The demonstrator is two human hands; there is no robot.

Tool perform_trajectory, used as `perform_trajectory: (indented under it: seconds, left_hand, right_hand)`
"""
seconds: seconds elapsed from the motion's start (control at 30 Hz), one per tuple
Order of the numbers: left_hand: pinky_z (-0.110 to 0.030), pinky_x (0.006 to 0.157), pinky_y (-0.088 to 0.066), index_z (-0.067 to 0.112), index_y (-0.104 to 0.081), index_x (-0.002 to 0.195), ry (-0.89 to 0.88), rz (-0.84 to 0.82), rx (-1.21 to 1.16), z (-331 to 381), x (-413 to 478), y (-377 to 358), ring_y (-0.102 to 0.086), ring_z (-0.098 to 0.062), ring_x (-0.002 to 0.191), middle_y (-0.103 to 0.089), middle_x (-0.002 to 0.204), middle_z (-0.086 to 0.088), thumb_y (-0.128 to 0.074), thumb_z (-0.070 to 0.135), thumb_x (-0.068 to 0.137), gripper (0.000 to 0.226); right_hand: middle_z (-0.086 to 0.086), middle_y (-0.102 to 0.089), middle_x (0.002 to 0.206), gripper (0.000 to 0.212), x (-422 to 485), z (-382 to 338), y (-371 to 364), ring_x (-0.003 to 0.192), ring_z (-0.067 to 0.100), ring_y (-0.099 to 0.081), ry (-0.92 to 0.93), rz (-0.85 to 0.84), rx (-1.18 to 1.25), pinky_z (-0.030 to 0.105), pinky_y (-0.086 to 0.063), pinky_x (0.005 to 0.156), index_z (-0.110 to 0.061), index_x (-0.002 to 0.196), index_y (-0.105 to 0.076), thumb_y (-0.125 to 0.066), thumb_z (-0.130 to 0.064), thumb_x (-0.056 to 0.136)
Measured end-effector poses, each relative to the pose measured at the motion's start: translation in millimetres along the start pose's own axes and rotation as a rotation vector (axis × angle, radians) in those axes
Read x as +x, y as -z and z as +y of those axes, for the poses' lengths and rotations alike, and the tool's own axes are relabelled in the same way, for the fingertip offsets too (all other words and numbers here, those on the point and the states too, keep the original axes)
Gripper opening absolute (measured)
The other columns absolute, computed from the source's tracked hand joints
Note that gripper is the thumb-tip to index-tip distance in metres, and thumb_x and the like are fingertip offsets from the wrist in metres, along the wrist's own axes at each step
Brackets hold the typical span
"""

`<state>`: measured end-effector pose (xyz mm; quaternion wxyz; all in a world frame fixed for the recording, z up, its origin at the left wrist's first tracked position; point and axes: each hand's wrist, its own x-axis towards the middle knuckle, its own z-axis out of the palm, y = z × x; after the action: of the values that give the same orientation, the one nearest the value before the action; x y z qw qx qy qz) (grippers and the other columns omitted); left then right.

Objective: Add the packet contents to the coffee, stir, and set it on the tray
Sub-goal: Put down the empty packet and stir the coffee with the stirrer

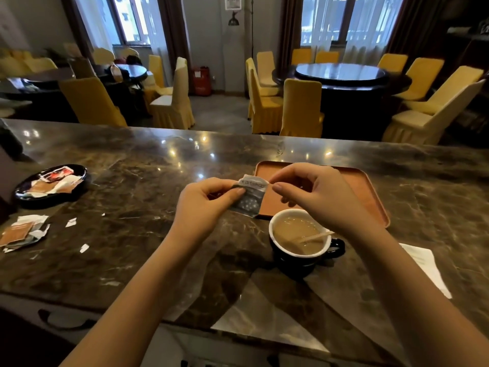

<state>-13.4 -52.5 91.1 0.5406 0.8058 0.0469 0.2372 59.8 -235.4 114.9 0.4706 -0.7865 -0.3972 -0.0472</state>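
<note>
A small grey-and-white packet hangs in the air above the marble counter, held between both hands. My left hand pinches its left side. My right hand pinches its top right corner with thumb and forefinger. Just below and right of the packet stands a dark cup with a white inside, full of milky coffee. A wooden stir stick leans in it, pointing right. Behind the cup lies an orange-brown tray, partly hidden by my right hand.
A black dish with several packets sits at the far left. Torn wrappers and paper scraps lie in front of it. A white napkin lies right of my right forearm. Yellow-covered chairs and round tables stand beyond the counter.
</note>
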Motion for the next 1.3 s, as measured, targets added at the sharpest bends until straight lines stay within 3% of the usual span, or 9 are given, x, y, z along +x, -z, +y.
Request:
perform_trajectory:
  seconds: [0.13, 0.23, 0.4, 0.5, 0.6, 0.77, 1.07, 1.2, 1.3]
  left_hand:
    - [-0.007, 0.062, -0.047, 0.025, -0.072, 0.087, 0.086, 0.068, -0.04, -23.3, -7.5, 10.5, -0.066, 0.003, 0.077, -0.073, 0.077, 0.018, -0.067, 0.016, 0.078, 0.014]
    - [-0.013, 0.065, -0.049, 0.025, -0.072, 0.088, 0.208, 0.138, 0.014, -52.3, -15.7, 11.1, -0.066, 0.002, 0.077, -0.072, 0.079, 0.012, -0.069, 0.018, 0.077, 0.013]
    - [-0.022, 0.068, -0.05, 0.024, -0.071, 0.083, 0.318, 0.134, 0.178, -93.9, -28.0, 4.8, -0.064, -0.004, 0.075, -0.07, 0.077, 0.008, -0.07, 0.02, 0.077, 0.008]
    - [-0.016, 0.059, -0.04, 0.025, -0.07, 0.08, 0.259, 0.145, 0.356, -103.4, -30.0, 0.3, -0.059, 0.0, 0.069, -0.064, 0.07, 0.017, -0.069, 0.022, 0.077, 0.004]
    - [-0.024, 0.059, -0.043, 0.02, -0.069, 0.083, 0.188, 0.139, 0.488, -106.8, -30.1, -5.4, -0.058, -0.009, 0.069, -0.063, 0.071, 0.008, -0.066, 0.021, 0.078, 0.006]
    - [-0.032, 0.061, -0.039, 0.012, -0.064, 0.087, 0.083, 0.151, 0.688, -112.0, -30.3, -7.6, -0.052, -0.02, 0.076, -0.061, 0.075, -0.002, -0.063, 0.018, 0.08, 0.009]
    - [-0.032, 0.066, -0.037, 0.01, -0.063, 0.094, 0.101, 0.154, 0.759, -119.0, -24.4, 1.5, -0.052, -0.024, 0.083, -0.061, 0.08, -0.005, -0.065, 0.02, 0.079, 0.018]
    - [-0.032, 0.069, -0.038, 0.011, -0.062, 0.101, 0.102, 0.155, 0.756, -120.8, -22.4, 1.6, -0.052, -0.026, 0.088, -0.063, 0.086, -0.007, -0.064, 0.023, 0.08, 0.024]
    - [-0.03, 0.074, -0.037, 0.009, -0.059, 0.107, 0.095, 0.186, 0.74, -119.1, -23.5, -1.8, -0.051, -0.027, 0.093, -0.061, 0.09, -0.009, -0.06, 0.026, 0.083, 0.029]
  right_hand:
    - [-0.024, -0.058, 0.079, 0.009, -12.1, 12.5, 9.2, 0.074, -0.007, -0.059, -0.019, 0.042, -0.194, 0.006, -0.046, 0.062, -0.029, 0.092, -0.063, -0.06, -0.026, 0.084]
    - [-0.01, -0.059, 0.086, 0.018, -23.4, 33.5, 23.1, 0.074, 0.0, -0.052, -0.074, 0.107, -0.431, 0.01, -0.039, 0.061, -0.018, 0.1, -0.065, -0.058, -0.026, 0.086]
    - [0.004, -0.062, 0.105, 0.034, -48.2, 67.3, 43.5, 0.099, 0.019, -0.05, -0.364, 0.056, -0.634, 0.035, -0.045, 0.08, -0.014, 0.111, -0.06, -0.053, -0.038, 0.088]
    - [0.001, -0.06, 0.099, 0.032, -57.9, 75.8, 42.9, 0.087, 0.015, -0.054, -0.465, -0.027, -0.554, 0.028, -0.045, 0.071, -0.015, 0.108, -0.06, -0.053, -0.038, 0.088]
    - [-0.008, -0.057, 0.083, 0.018, -63.1, 77.6, 39.1, 0.075, 0.002, -0.051, -0.478, -0.029, -0.418, 0.016, -0.036, 0.057, -0.02, 0.098, -0.063, -0.056, -0.032, 0.087]
    - [-0.011, -0.062, 0.08, 0.003, -70.0, 75.1, 31.8, 0.074, 0.004, -0.055, -0.41, 0.069, -0.315, 0.018, -0.04, 0.059, -0.026, 0.087, -0.063, -0.061, -0.025, 0.085]
    - [-0.009, -0.067, 0.079, 0.006, -70.2, 59.6, 17.9, 0.076, 0.007, -0.061, -0.438, 0.266, 0.054, 0.02, -0.045, 0.062, -0.026, 0.082, -0.067, -0.061, -0.026, 0.084]
    - [-0.016, -0.069, 0.069, 0.01, -69.1, 53.1, 12.8, 0.064, -0.005, -0.06, -0.442, 0.279, 0.259, 0.008, -0.044, 0.051, -0.024, 0.082, -0.07, -0.061, -0.026, 0.084]
    - [-0.015, -0.068, 0.07, 0.017, -68.6, 52.6, 5.9, 0.064, -0.003, -0.058, -0.423, 0.283, 0.264, 0.007, -0.045, 0.053, -0.024, 0.084, -0.072, -0.056, -0.027, 0.087]
